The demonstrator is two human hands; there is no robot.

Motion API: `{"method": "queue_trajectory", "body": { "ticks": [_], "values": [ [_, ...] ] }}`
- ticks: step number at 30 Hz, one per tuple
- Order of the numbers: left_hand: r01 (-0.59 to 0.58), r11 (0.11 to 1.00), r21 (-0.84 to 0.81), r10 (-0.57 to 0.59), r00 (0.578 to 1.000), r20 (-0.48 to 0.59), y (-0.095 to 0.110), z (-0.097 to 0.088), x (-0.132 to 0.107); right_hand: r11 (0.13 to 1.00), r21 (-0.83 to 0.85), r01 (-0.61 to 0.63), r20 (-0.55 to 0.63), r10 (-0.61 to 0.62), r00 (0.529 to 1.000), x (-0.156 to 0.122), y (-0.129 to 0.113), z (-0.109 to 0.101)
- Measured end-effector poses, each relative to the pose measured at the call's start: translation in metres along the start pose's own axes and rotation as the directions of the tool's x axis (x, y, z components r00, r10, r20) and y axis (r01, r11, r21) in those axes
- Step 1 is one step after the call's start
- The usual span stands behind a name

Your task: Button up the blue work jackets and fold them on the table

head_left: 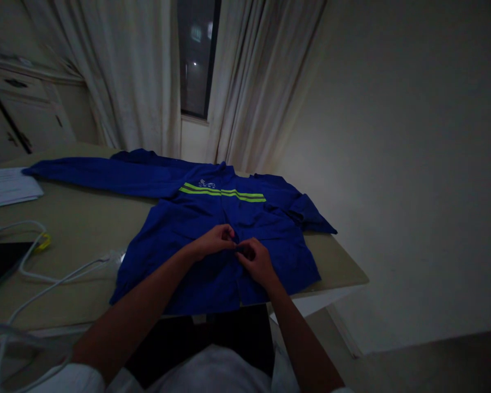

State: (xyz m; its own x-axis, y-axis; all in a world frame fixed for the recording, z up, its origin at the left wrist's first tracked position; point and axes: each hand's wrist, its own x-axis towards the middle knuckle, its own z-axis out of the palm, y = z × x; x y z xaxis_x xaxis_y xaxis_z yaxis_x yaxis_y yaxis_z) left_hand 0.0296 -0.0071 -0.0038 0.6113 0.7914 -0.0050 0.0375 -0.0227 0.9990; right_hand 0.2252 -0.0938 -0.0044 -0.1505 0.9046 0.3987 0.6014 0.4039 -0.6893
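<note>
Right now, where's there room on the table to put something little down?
Bare table shows between the papers, the blue jacket and the white cable, and at the right corner beside the jacket. It's crowded at the left edge, with the cable and a dark flat thing, and where the left hand and right hand meet on the jacket.

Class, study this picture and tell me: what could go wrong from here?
1. The left hand and right hand meet at the front of the blue jacket, in dim light, partly hiding the fabric there; the front edges might end up misaligned.
2. The long sleeve on the person's left reaches the papers; a tug might shift them.
3. The hem lies at the near edge of the table, so the jacket might slip.
</note>
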Motion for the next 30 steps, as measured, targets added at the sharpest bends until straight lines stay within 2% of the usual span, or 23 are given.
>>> {"method": "queue_trajectory", "body": {
  "ticks": [4,7,9,11,13,15,17,19,23,26,30],
  "values": [
    [0.037,0.996,0.08,-0.034,0.999,-0.036,0.005,-0.001,0.0,0.989,-0.124,0.076,-0.018,-0.079,0.997,-0.003,-0.006,0.0],
    [0.062,0.955,0.29,-0.011,0.985,-0.174,0.008,-0.007,0.001,0.983,-0.151,0.1,-0.001,-0.101,0.995,-0.004,-0.008,0.0],
    [0.079,0.835,0.544,0.116,0.942,-0.314,0.01,-0.013,-0.001,0.982,-0.16,0.104,0.0,-0.106,0.994,-0.005,-0.008,0.0],
    [0.119,0.648,0.752,0.251,0.899,-0.358,0.009,-0.018,-0.003,0.982,-0.153,0.106,-0.008,-0.109,0.994,-0.005,-0.01,-0.001],
    [0.125,0.506,0.853,0.287,0.909,-0.303,0.004,-0.021,-0.004,0.985,-0.14,0.099,-0.036,-0.105,0.994,0.0,-0.013,-0.001],
    [0.061,0.457,0.887,0.27,0.941,-0.204,-0.004,-0.022,-0.003,0.983,-0.16,0.086,-0.034,-0.093,0.995,0.012,-0.016,0.002],
    [-0.042,0.464,0.885,0.269,0.959,-0.095,-0.012,-0.022,-0.001,0.966,-0.252,0.066,0.024,-0.062,0.998,0.031,-0.018,0.006],
    [-0.11,0.482,0.869,0.274,0.961,-0.03,-0.017,-0.023,0.003,0.922,-0.386,0.036,0.107,0.006,0.994,0.057,-0.016,0.013],
    [-0.07,0.499,0.864,0.256,0.964,-0.07,-0.019,-0.024,0.004,0.835,-0.546,-0.072,0.159,0.188,0.969,0.104,-0.001,0.024],
    [-0.02,0.471,0.882,0.237,0.966,-0.104,-0.015,-0.026,0.003,0.878,-0.462,-0.125,0.124,0.204,0.971,0.117,0.016,0.03],
    [0.035,0.385,0.922,0.109,0.991,-0.083,0.003,-0.029,0.013,0.978,-0.127,-0.168,0.034,0.174,0.984,0.112,0.039,0.032]
  ]
}}
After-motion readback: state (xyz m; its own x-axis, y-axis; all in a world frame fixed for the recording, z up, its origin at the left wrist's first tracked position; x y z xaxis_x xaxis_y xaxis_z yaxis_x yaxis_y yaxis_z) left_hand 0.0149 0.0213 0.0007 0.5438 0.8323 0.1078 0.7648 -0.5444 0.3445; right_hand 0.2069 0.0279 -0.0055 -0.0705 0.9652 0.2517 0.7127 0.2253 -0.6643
